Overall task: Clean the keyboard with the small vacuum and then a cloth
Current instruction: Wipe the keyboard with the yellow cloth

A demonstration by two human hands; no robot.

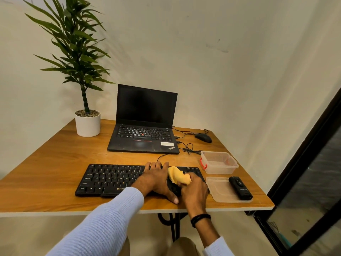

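Note:
A black keyboard [110, 179] lies near the front edge of the wooden table [55, 163]. My left hand [156, 180] rests flat on its right half, fingers spread over the keys and the thumb at the front edge. My right hand [193, 191] grips a bunched yellow cloth [178, 175] and holds it against the keyboard's right end. The small black vacuum [240, 188] lies on a clear plastic lid [219, 191] to the right of the keyboard, untouched.
An open black laptop [145, 126] stands behind the keyboard. A clear plastic box [218, 162] with red clips sits at the right, a black mouse [203, 138] and cables behind it. A potted plant [87, 124] stands at the back left. A dark door frame [304, 154] runs along the right.

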